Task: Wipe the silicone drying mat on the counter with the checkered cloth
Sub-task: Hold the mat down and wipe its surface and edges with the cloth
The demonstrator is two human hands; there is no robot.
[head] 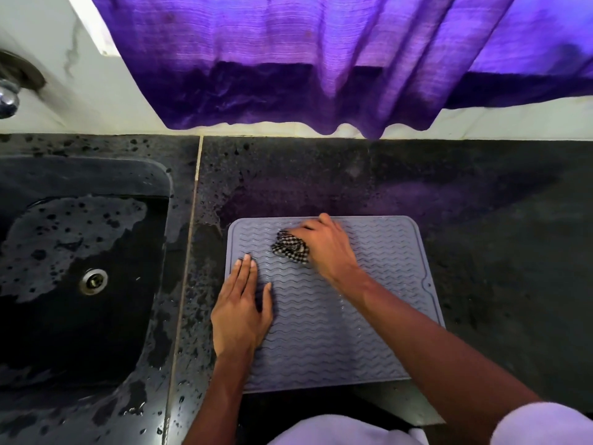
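Observation:
A grey silicone drying mat (369,316) with wavy ridges lies flat on the dark counter, near its front edge. My right hand (327,248) grips a bunched black-and-white checkered cloth (290,248) and holds it down on the mat's far left part. My left hand (242,308) lies flat with straight fingers on the mat's left edge, palm down.
A dark wet sink (73,271) with a metal drain (93,281) sits left of the mat, beyond a counter seam. A tap (8,97) shows at the far left. A purple curtain (321,59) hangs over the back wall. Dark counter (497,220) stretches right of the mat.

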